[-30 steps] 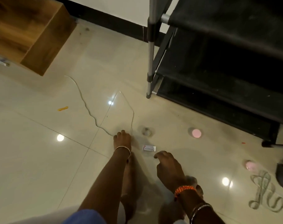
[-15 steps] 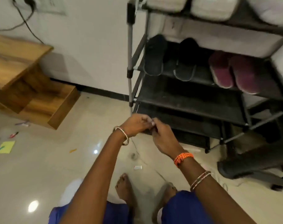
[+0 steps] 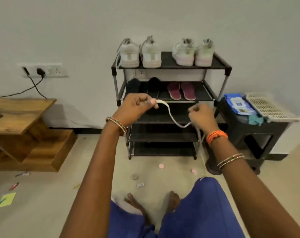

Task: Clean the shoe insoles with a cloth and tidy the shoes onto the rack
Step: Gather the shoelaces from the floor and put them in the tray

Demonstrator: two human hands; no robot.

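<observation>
Shoes: two white pairs sit on the rack's top shelf, slippers below.
Lace: my left hand pinches one end of a pale shoelace; my right hand grips the other, tail dangling.
Risk: loose tail could snag the rack leg, I judge.
Floor: litter near my bare feet could trip me.

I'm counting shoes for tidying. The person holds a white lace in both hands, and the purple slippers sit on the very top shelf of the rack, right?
Not quite. The head view shows the slippers on the second shelf; white sneakers fill the top. Both hands, left and right, do hold the lace.
</observation>
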